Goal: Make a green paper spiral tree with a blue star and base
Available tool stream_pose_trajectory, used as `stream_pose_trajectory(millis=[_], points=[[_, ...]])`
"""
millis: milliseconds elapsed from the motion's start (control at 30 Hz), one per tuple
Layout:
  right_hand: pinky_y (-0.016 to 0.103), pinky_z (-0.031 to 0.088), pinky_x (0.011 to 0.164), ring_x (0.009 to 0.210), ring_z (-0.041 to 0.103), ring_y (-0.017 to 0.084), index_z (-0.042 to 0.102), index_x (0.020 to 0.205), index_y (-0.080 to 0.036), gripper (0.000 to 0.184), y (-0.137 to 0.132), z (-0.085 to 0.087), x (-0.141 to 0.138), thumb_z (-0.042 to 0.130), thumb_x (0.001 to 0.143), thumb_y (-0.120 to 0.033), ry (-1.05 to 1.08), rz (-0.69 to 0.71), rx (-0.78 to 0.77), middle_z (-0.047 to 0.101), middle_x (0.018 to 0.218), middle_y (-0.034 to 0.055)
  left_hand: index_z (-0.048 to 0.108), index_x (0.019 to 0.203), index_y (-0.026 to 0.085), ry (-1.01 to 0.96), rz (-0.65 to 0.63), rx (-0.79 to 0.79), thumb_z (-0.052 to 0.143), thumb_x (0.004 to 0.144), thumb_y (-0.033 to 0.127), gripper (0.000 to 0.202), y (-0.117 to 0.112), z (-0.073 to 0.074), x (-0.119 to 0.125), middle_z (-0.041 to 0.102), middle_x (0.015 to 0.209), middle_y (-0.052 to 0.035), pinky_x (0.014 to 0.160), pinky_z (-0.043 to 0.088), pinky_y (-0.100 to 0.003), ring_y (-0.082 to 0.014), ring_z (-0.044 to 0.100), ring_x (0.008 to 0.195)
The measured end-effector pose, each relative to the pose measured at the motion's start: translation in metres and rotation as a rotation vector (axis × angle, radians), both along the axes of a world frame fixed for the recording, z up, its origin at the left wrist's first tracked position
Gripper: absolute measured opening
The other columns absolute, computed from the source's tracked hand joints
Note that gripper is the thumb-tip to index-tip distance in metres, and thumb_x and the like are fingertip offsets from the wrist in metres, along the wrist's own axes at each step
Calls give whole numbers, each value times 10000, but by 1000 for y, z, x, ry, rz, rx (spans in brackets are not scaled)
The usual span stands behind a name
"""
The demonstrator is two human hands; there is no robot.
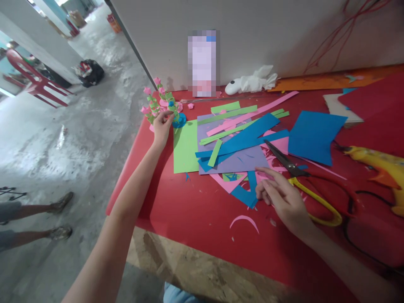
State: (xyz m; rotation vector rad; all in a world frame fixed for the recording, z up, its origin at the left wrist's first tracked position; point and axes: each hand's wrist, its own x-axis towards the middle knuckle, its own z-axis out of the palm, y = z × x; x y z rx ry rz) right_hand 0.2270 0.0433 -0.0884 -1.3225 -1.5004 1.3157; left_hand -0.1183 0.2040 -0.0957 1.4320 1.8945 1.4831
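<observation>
My left hand (162, 128) is closed, with thumb and forefinger pinched on a small paper flower (179, 120) that has a green stem, a blue bud and a round blue base. Several pink-and-green paper flowers (151, 103) stand close beside it at the table's left corner. Over the front of the paper scraps hangs my right hand (280, 200), its forefinger stretched out and the other fingers loosely bent, with nothing visible in it. Just right of that hand lie scissors (293, 168) with red and yellow handles, blades apart.
Green paper (184, 147), purple paper (233, 164), blue paper (315, 134) and cut strips cover the red table (189, 210). A yellow glue gun (378, 164) lies at right. By the wall are a blurred-out upright panel (203, 63) and a white figure (246, 84). A person's legs (34, 206) show at left.
</observation>
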Motion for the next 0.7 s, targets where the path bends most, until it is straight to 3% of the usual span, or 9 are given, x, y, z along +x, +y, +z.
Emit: stream_pose_trajectory(millis=[367, 700], points=[[218, 381, 473, 469, 401, 77, 539, 1144, -138, 360, -1, 0, 1, 424, 906, -381, -19, 5, -2, 530, 596, -4, 658, 726, 181, 11, -4, -10, 666, 737, 234, 54, 2, -2, -1, 603, 707, 15, 609, 379, -207, -68, 451, 594], [184, 387, 469, 466, 401, 61, 542, 1144, -126, 356, 0, -3, 0, 424, 898, -355, -11, 4, 8, 527, 593, -14, 641, 694, 196, 57, -6, 8, 688, 736, 345, 162, 8, -5, -3, 580, 640, 9, 643, 429, -225, -108, 540, 676]])
